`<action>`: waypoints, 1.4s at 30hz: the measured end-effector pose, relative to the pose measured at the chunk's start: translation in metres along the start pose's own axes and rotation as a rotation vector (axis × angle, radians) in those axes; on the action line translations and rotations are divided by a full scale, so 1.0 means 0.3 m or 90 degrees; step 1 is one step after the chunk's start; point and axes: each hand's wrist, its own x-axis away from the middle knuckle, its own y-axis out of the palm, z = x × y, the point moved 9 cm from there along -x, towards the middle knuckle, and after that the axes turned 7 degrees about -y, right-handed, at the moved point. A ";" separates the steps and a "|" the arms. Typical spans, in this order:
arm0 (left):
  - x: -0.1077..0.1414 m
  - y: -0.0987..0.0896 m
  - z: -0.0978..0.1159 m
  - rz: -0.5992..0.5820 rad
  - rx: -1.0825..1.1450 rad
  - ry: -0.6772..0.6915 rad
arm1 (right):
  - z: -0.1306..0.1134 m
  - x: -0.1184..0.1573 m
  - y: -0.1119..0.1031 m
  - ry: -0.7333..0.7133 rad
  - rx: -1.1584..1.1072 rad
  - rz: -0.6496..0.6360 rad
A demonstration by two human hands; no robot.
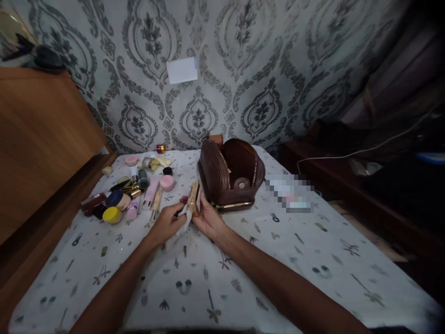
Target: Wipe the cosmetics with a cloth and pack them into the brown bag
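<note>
My right hand (pixel 211 221) holds a small gold box-like item (pixel 193 197) upright over the middle of the cloth. My left hand (pixel 169 223) is closed on a thin white tissue or cloth (pixel 185 218), which touches the gold item's lower left side. Just behind and to the right of my hands stands a brown bag (pixel 213 171) with its zipped top open. Left of my hands lie several cosmetics, among them a pink round jar (pixel 167 183), a yellow-lidded jar (pixel 112 215) and a pink tube (pixel 150 192).
A patterned white cloth (pixel 194 297) covers the surface. Against the wall side sits a small red and gold jar (pixel 161 148). A wooden panel (pixel 41 139) borders the left, and a blurred flat item (pixel 291 192) lies right of the bag.
</note>
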 end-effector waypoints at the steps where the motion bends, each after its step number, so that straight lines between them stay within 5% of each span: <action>1: 0.000 0.001 -0.006 -0.021 0.073 -0.025 | -0.005 -0.001 0.002 -0.007 0.009 -0.005; 3: 0.001 -0.006 -0.032 -0.029 0.210 -0.092 | -0.017 0.000 0.009 -0.020 0.018 -0.020; 9: 0.013 -0.097 -0.128 0.188 0.402 -0.220 | -0.076 0.018 0.044 -0.073 0.007 -0.058; 14: 0.011 -0.114 -0.147 0.234 0.444 -0.200 | -0.139 0.029 0.087 -0.154 0.045 -0.079; 24: -0.003 -0.063 -0.131 0.138 0.419 -0.124 | -0.254 0.120 0.214 -0.355 0.393 -0.204; 29: -0.002 -0.089 -0.112 0.212 0.333 -0.036 | -0.273 0.180 0.256 -0.445 0.572 -0.221; 35: 0.050 -0.167 -0.051 0.403 0.103 0.101 | -0.262 0.165 0.206 -0.339 0.464 -0.166; 42: 0.103 -0.155 0.035 0.435 -0.129 0.284 | -0.262 0.176 0.172 -0.137 0.299 -0.149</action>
